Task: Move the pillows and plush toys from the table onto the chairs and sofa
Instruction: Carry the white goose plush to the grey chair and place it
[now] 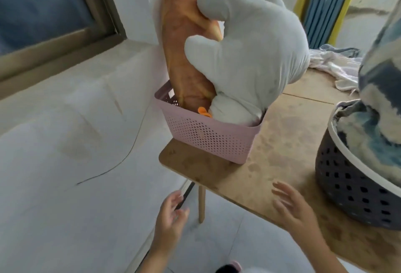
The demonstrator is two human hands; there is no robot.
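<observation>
I'm at the reach stage: nothing is in my hands yet. My left hand [173,212] hangs off the near corner of the counter [288,142] with the fingers loosely curled and holding nothing, and my right hand [293,205] hovers over the counter's near edge, fingers spread and empty.

The toys I want sit ahead in the pink basket [208,140], which stands at the counter's left end, against the wall. A white plush [256,51] is stuffed head-down into it, its body bulging well above the rim, and a long orange plush [184,55] stands upright beside it, leaning on the wall and touching the white one. To my right a dark basket [351,188] holds a blue and white plush [382,99] (only partly in view).

I judge the white plush the nearest target. The next move calls for both hands to go forward and up, one on each side of its body, then lift straight out; the orange plush may topple once its support goes, and the light basket could rise with the toy.
</observation>
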